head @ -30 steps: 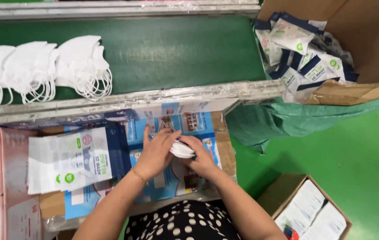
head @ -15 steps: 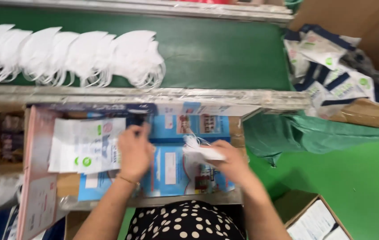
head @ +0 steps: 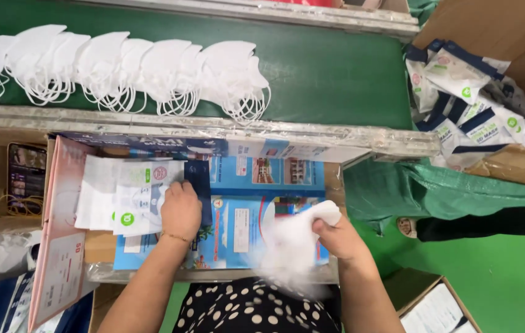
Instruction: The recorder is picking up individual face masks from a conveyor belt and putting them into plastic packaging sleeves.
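Note:
My left hand [head: 180,209] rests on the right edge of a stack of white and blue empty pouches [head: 128,194] lying on the blue work board [head: 247,203]; its fingers curl over the top pouch. My right hand [head: 341,237] holds a white folded face mask [head: 296,237], blurred from motion, above the board's right side. A row of several white face masks [head: 133,68] with ear loops lies on the green conveyor belt [head: 330,71] beyond the board.
A cardboard box [head: 509,92] at the right holds several filled white and blue pouches. A phone [head: 26,169] sits in a box at the left beside a pink board [head: 59,246]. Another carton [head: 438,305] stands on the green floor at lower right.
My left hand moved left from the board's middle onto the pouch stack. My right hand carried the mask right and lower. The camera view shifted, bringing more masks on the belt into sight.

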